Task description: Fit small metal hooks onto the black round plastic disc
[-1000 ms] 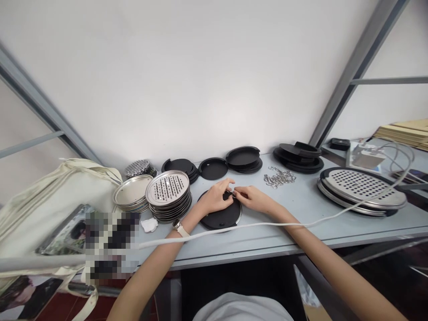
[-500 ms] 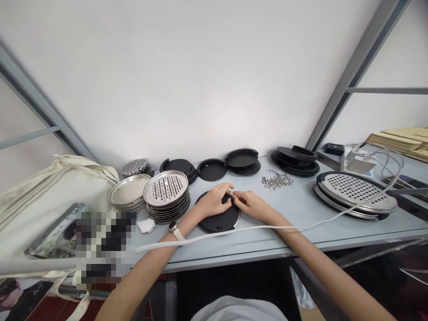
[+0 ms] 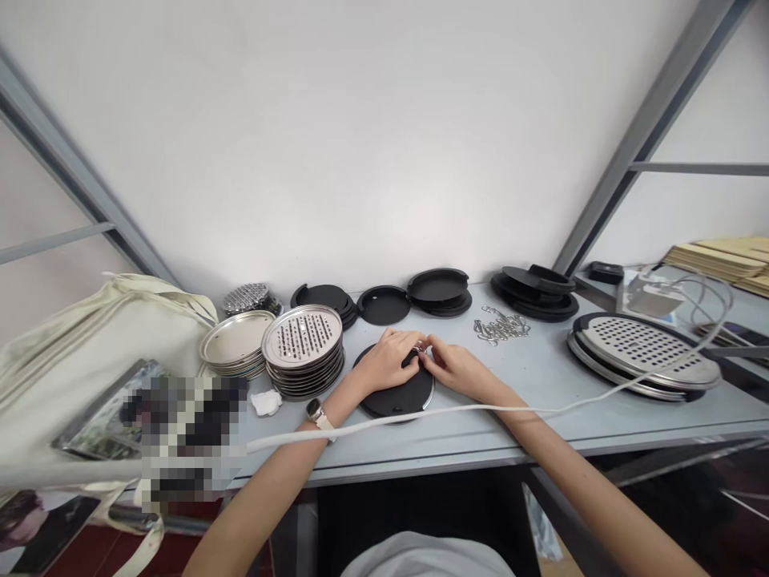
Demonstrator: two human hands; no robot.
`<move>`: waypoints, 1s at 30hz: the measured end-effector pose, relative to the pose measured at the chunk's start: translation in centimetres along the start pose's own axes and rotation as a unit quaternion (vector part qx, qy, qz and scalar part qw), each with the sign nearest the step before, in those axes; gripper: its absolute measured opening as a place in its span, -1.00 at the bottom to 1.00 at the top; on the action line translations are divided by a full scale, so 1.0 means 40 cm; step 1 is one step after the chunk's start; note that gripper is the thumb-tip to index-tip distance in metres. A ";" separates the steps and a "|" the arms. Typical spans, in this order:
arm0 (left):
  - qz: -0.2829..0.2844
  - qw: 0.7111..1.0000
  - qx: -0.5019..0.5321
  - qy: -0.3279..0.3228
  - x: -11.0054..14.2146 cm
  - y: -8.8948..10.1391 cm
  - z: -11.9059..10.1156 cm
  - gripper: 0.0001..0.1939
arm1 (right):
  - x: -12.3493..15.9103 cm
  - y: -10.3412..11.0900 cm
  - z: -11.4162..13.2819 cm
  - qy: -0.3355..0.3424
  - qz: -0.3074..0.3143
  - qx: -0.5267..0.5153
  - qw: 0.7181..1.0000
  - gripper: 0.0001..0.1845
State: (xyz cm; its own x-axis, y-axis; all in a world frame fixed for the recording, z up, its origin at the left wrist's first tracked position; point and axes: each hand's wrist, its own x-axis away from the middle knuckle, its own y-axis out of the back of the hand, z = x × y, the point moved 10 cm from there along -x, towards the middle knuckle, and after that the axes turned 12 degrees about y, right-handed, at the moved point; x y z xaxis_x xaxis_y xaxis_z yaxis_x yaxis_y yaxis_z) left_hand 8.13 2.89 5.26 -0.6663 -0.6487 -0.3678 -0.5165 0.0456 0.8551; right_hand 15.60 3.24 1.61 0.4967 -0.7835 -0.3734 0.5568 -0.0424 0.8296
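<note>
A black round disc with a shiny metal rim (image 3: 400, 398) lies on the table in front of me. My left hand (image 3: 390, 361) rests over the disc's far side, its fingers closed around that edge. At the far right edge, my right hand (image 3: 455, 367) pinches a small shiny metal piece (image 3: 422, 349), its fingertips meeting those of the left hand. Fingers hide most of the piece, so its shape is unclear. Left of the disc stands a stack of metal grater plates (image 3: 303, 340). Several wire clips (image 3: 501, 326) lie in a loose pile to the right.
A white cable (image 3: 481, 408) crosses low over both forearms. Black round trays (image 3: 384, 305) line the wall. Plain metal discs (image 3: 237, 340) and crumpled white tissue (image 3: 265, 402) are at left; larger perforated plates (image 3: 637, 344) sit at right. A cloth bag (image 3: 150, 336) stands far left.
The hands remain at the disc's far edge; the right fingertips have shifted slightly and now cover more of the metal piece. The whole view has moved a little.
</note>
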 end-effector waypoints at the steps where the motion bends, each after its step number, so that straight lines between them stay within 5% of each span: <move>1: -0.001 1.000 -0.001 -0.001 0.000 0.001 -0.001 -0.76 | 0.000 -0.003 0.000 0.003 0.003 -0.001 1.000 -0.78; 14: -0.001 1.000 -0.019 -0.011 0.002 0.001 -0.005 -0.72 | -0.014 -0.014 -0.008 0.002 0.007 -0.097 0.995 -0.79; 30: 0.012 1.000 -0.018 -0.003 0.001 -0.006 0.002 -0.79 | -0.008 -0.008 -0.012 -0.006 -0.007 -0.091 0.996 -0.83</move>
State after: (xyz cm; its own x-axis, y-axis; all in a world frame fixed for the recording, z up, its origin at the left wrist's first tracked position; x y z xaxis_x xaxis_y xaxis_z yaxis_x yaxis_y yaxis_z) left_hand 8.18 2.90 5.02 -0.6812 -0.6435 -0.3490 -0.4811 0.0341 0.8760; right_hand 15.57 3.81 1.28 0.4813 -0.7908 -0.3782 0.6757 0.0597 0.7348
